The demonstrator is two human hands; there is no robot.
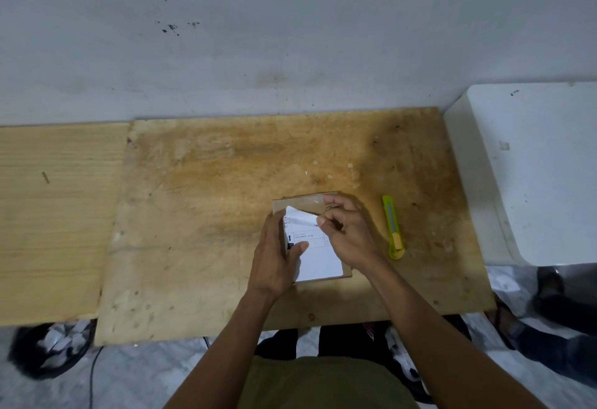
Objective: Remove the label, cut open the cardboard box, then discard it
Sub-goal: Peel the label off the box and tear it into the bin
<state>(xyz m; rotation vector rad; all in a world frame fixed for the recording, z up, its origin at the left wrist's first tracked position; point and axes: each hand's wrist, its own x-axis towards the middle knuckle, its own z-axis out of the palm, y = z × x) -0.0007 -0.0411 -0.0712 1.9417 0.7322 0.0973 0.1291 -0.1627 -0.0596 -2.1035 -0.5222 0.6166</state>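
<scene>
Peeling is underway on the small flat brown cardboard box (326, 201), which sits flat on the stained plywood bench (226, 182), a bit right of centre and near the front edge. Its top is mostly covered by a white printed paper shipping label (318, 256), and the far left corner of that label is already lifted and curled back so you see its blank underside.

Right hand (347, 231) has its grip pinched shut on that lifted edge of the label, thumb and fingertips bunched together over the far part of the box. Left hand (274, 253) is clamped on the box's left side, fingers wrapped down the edge and the thumb pressed flat on top of the label, so that grip is closed on the box to pin it down.

Just to the right of the box, close to the right hand but not touching it, a yellow-green plastic utility knife (393, 227) lies on the bench, pointing roughly away from the person. Can't tell if the blade is out.

Further right there's a white boxy block (533, 166) butted up next to the plywood, and down on the floor at the left a black bin with paper scraps (55, 349) in it
</scene>
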